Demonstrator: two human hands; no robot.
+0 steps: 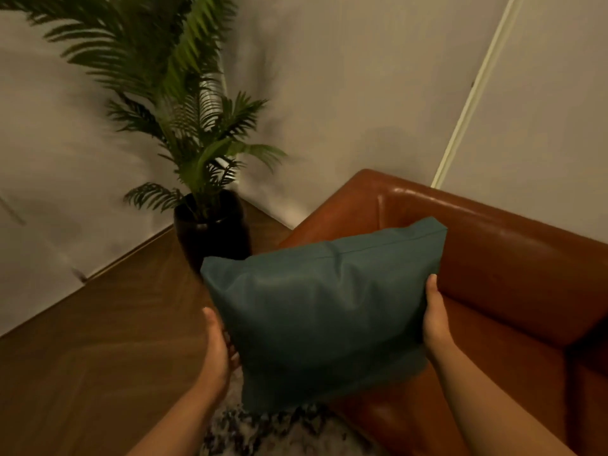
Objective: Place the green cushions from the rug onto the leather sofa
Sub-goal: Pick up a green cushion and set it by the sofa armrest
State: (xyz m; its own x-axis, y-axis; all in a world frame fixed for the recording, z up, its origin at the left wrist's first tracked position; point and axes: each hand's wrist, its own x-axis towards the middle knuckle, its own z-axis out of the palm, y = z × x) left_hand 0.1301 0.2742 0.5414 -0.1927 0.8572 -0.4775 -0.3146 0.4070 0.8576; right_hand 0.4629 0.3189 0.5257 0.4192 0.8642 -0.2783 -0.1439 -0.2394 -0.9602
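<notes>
- One green cushion [322, 307] was off the rug [279, 432], held in the air over the near end of the leather sofa [500, 258], not yet set down.
- The left hand [217, 343] and right hand [436, 319] gripped its opposite edges.
- No cushion showed on the sofa; any left on the rug lay out of view.

Cushion [322, 311] was held up in front of the sofa [513, 258]
It was gripped at its left edge by the left hand [218, 350] and at its right edge by the right hand [436, 320]. The sofa was set on the right, against the wall. A potted plant [210, 232] was tucked into the corner left of it, behind the cushion. A rug [289, 432] was laid underneath, just beside the sofa.
</notes>
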